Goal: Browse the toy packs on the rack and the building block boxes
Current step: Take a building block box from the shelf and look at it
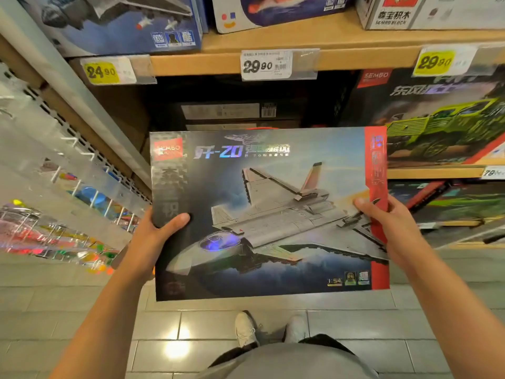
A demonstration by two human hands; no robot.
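Observation:
I hold a large flat building block box [267, 212] in front of the shelves, its face toward me showing a grey fighter jet and a red strip down its right side. My left hand [153, 239] grips the box's left edge, thumb on the front. My right hand [388, 222] grips the right edge, thumb over the red strip. To the left hang toy packs [54, 233] in clear wrapping on a wire rack.
Wooden shelves [207, 64] carry more boxes: a blue jet box [123, 23] at the top left, a green truck box [442, 119] at the right, dark boxes [224, 110] behind the held one. Price tags [266, 65] line the shelf edge. Below are tiled floor [82, 310] and my shoes [246, 329].

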